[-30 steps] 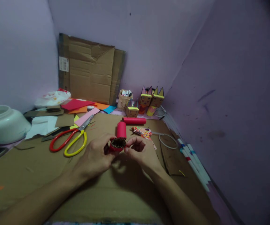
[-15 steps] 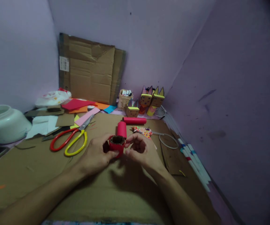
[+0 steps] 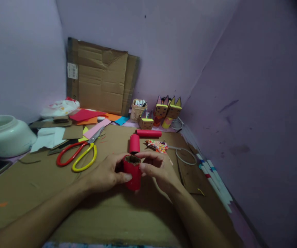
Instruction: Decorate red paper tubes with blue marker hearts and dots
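Note:
A red paper-covered cardboard tube (image 3: 133, 177) stands roughly upright between my hands, its rough brown open end facing up. My left hand (image 3: 112, 174) is closed around its left side, thumb on the front. At the tube's upper right rim, my right hand (image 3: 155, 168) pinches the edge between thumb and fingers. Just behind lies a second short red tube (image 3: 134, 143). Farther back, a longer, thinner red roll (image 3: 148, 133) lies crosswise. To the left are scissors (image 3: 83, 151) with one red and one yellow handle, blades pointing away.
Paper pieces (image 3: 87, 115) and cardboard scraps lie at the back left, near a white pot (image 3: 7, 136). Cardboard figures (image 3: 167, 111) and a marker cup (image 3: 138, 110) stand at the back. Flowery paper (image 3: 157, 145), a wire loop (image 3: 186, 156) and white sticks (image 3: 214, 181) are on the right.
The tube has tilted more upright and come slightly nearer, showing more of its red side. My right thumb and fingers have closed in on its rim.

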Demonstrator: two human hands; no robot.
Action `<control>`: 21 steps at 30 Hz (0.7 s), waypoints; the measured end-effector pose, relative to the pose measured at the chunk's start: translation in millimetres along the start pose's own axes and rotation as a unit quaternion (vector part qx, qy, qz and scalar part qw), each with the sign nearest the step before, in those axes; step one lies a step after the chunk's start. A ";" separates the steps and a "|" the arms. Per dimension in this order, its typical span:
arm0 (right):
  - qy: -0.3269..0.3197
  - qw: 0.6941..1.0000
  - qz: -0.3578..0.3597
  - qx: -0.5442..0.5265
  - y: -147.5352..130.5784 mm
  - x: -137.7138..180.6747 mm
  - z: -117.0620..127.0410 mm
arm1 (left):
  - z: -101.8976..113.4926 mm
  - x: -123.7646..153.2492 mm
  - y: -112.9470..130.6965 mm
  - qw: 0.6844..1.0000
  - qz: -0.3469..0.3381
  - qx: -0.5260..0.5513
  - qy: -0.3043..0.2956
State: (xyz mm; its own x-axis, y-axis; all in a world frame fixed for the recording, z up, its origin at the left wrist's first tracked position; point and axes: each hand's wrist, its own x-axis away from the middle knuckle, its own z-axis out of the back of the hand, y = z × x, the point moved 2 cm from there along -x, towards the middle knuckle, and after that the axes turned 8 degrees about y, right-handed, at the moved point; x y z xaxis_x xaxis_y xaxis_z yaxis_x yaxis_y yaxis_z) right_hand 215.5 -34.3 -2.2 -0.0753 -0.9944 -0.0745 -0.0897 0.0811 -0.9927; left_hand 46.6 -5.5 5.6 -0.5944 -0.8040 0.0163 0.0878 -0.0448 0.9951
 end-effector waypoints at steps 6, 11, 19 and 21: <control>0.005 0.998 -0.015 0.060 -0.2 -1.0 -0.6 | 1.5 -1.5 5.9 0.994 -0.005 -0.106 0.008; 0.014 0.995 -0.018 0.093 1.3 -1.9 -2.1 | 1.1 -2.2 10.2 0.989 -0.011 -0.150 0.012; -0.001 0.994 -0.015 0.112 -4.3 -2.4 -4.1 | 0.8 -1.5 11.7 0.985 0.004 -0.173 0.007; -0.003 0.993 -0.009 0.114 -5.9 -2.6 -4.0 | 2.4 -1.3 9.9 0.985 -0.001 -0.171 -0.002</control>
State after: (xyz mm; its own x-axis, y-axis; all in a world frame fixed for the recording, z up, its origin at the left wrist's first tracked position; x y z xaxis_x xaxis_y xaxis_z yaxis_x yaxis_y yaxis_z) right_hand 212.2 -32.0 4.2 -0.0705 -0.9960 -0.0558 0.1362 0.0458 -0.9896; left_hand 46.3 -3.6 15.7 -0.5986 -0.8009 0.0152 0.3507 -0.2449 0.9039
